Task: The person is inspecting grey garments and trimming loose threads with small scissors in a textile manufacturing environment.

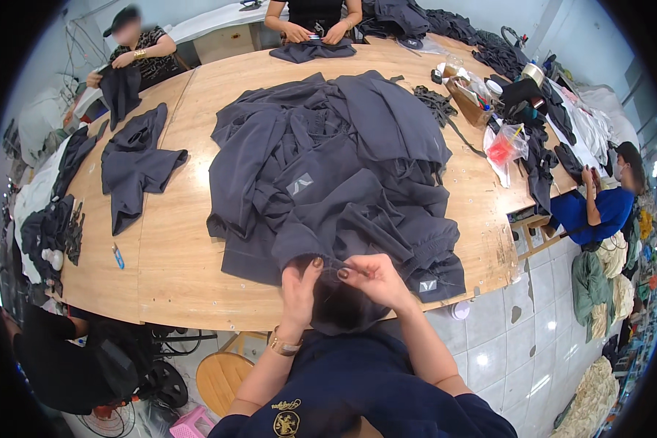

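A large heap of dark grey garments (328,146) lies in the middle of the wooden table in front of me. At its near edge my left hand (298,292) is closed on the gathered edge of a dark grey garment (306,230), thumb on top. Close beside it, my right hand (376,281) pinches the same edge between thumb and fingers. A thin thread seems to show between the hands; whether the right hand also holds a small tool cannot be made out. Part of this garment hangs over the table's front edge.
A blue-handled thread snip (117,256) and a separate dark garment (135,168) lie to the left. A drink bag with red liquid (505,146) and a brown box (469,102) stand at right. Other people work around the table (190,270). A wooden stool (225,381) stands below.
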Tool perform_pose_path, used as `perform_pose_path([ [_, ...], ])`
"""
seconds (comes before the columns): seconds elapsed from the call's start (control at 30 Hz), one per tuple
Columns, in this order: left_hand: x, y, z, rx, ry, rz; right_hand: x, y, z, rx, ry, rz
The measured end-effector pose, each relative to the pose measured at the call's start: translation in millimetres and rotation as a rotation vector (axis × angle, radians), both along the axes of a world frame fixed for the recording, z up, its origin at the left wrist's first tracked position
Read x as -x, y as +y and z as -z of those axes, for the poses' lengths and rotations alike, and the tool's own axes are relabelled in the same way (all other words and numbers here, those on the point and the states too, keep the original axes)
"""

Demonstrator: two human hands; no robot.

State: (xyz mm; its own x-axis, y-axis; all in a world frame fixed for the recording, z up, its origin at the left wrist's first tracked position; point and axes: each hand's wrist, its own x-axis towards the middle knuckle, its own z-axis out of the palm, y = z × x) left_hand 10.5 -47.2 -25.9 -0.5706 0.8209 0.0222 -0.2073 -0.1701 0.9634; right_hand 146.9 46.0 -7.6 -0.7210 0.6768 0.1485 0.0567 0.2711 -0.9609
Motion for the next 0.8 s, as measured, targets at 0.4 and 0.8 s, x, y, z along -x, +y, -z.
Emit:
perform_pose_path([
  [0.4,26.5,-11.4,0.5,0.005,-1.041,0.366,-2.2,19.0,3.1,0.549,-0.049,-0.244],
  [0.8,32.1,-20.1,-51.3,-0.171,-1.261,0.49,-24.1,19.3,-10.2,0.767,0.315,-0.077],
])
